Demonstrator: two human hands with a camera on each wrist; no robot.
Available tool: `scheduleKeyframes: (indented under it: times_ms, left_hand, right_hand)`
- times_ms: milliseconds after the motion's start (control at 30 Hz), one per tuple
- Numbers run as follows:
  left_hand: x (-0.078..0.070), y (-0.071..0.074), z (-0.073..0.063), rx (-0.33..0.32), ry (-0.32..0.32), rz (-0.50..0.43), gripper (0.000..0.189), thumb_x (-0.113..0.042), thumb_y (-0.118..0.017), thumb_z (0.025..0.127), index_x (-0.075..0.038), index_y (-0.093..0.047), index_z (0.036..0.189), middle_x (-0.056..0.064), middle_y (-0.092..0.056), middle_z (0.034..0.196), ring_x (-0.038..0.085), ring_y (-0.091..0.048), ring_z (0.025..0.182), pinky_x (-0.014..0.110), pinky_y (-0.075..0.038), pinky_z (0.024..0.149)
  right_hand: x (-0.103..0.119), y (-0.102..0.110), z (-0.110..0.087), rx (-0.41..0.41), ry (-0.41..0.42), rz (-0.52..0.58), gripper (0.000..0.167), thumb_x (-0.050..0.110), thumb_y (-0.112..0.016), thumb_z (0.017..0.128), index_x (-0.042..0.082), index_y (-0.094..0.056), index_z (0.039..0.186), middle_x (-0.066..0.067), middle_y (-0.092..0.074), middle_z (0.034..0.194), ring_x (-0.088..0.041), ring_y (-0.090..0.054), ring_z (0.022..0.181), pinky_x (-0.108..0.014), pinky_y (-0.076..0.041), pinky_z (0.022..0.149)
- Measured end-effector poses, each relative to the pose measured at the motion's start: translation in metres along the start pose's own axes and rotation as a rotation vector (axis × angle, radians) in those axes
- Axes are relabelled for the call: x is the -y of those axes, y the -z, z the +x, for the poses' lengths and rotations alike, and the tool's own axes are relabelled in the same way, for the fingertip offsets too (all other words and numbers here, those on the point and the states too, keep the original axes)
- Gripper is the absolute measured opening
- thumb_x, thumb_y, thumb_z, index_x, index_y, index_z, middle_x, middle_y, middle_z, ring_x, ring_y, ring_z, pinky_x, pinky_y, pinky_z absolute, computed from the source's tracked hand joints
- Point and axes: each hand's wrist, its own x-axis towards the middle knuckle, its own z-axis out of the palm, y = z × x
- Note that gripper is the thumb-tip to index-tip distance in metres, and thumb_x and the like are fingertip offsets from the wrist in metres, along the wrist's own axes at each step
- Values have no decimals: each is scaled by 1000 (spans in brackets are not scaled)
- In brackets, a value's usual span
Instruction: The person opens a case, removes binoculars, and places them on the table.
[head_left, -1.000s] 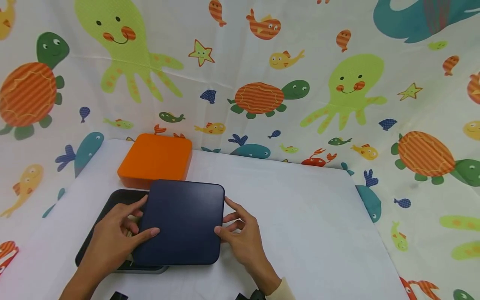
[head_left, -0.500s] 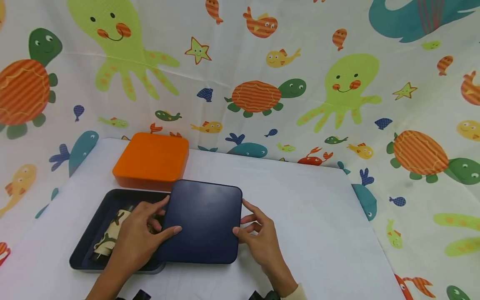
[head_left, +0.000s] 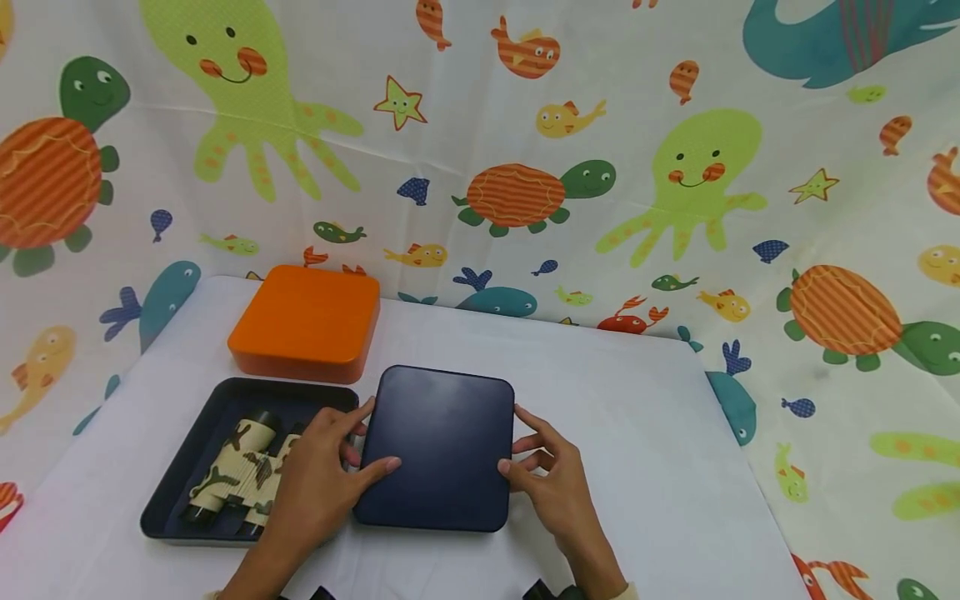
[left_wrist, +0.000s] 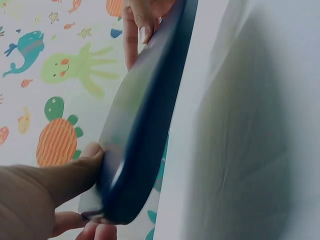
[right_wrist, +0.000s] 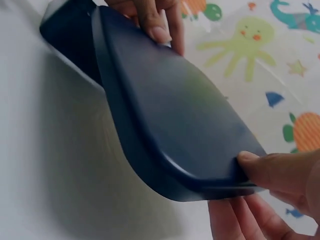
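A dark blue box lid [head_left: 442,450] is held between both hands, just right of the open box. My left hand [head_left: 322,475] grips its left edge, thumb on top. At the opposite edge my right hand [head_left: 551,475] pinches it, thumb above and fingers beneath, as the right wrist view shows of the lid [right_wrist: 175,115]. In the left wrist view the lid [left_wrist: 145,115] is raised off the white surface. Inside the dark blue box [head_left: 187,450] lie camouflage-patterned binoculars [head_left: 236,462], partly hidden behind my left hand and forearm.
An orange box [head_left: 303,321] sits behind the blue box at the back left of the white table [head_left: 637,417]. A cloth curtain [head_left: 480,108] printed with sea animals hangs along the table's back edge and down its sides.
Both hands have carried the lid rightward, off the box. The binoculars, mostly covered before, now show inside it. The orange box has stayed in place.
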Motion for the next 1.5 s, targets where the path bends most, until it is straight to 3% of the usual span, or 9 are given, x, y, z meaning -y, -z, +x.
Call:
scheduleKeyframes:
  times_ms: [400,733,1067,1267,1500]
  left_hand:
    - [-13,-28,2,17,5,-42,87,-31,-97,77,-17,-58,154,6,-62,111,10,-56,78,23,-44,61]
    - [-20,-46,2,49,57,-105,84,-29,-96,80,-19,-58,154,7,-62,113,12,-55,80,23,-43,61]
    - [-12,-67,0,46,104,-184,83,-28,-97,78,-20,-60,152,5,-62,112,12,-54,79,23,-43,62]
    - [-5,-76,-1,71,133,-147,82,-31,-96,79,-20,-60,152,3,-61,111,11,-53,78,23,-41,61]
    - [0,-80,0,76,135,-105,81,-33,-96,79,-18,-61,150,2,-61,109,10,-52,78,23,-40,60]
  right_hand:
    - [-10,23,0,-51,-53,-37,78,-6,-85,82,39,-66,143,-18,-60,111,-22,-67,77,-41,-67,68]
    - [-18,36,-1,-73,-77,-51,79,-9,-84,82,37,-66,143,-19,-59,111,-23,-67,79,-40,-67,68]
    - [-29,45,2,-65,-72,-85,77,-5,-88,80,32,-66,145,-18,-61,110,-21,-66,75,-35,-65,66]
    - [-38,44,4,-68,-100,-132,76,0,-90,79,34,-67,144,-16,-64,109,-20,-65,73,-26,-55,63]
    - [-46,40,7,-68,-109,-140,76,0,-90,80,32,-67,144,-14,-64,109,-19,-64,73,-26,-57,64]
